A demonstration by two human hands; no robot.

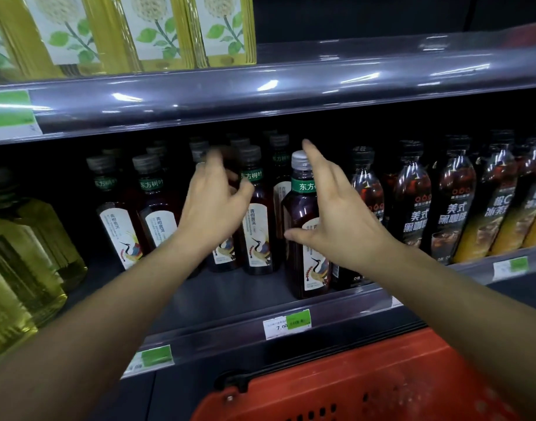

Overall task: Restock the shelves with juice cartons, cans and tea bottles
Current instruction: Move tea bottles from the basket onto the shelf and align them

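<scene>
Two hands at shelf (230, 296), right hand (336, 220) fingers spread beside tea bottle (303, 226), left hand (215, 205) fingers loosely curled, blurred.

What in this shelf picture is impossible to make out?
- Head view: left hand is motion-blurred; whether it grips a tea bottle is unclear.
- Red basket: cut off by the bottom edge, contents unseen.
- Price tag: print mostly too small.
- Rear bottles: lost in shadow.

A red basket (366, 387) sits low in front of the shelves. A white and green price tag (286, 323) is stuck on the shelf edge (336, 311).
</scene>
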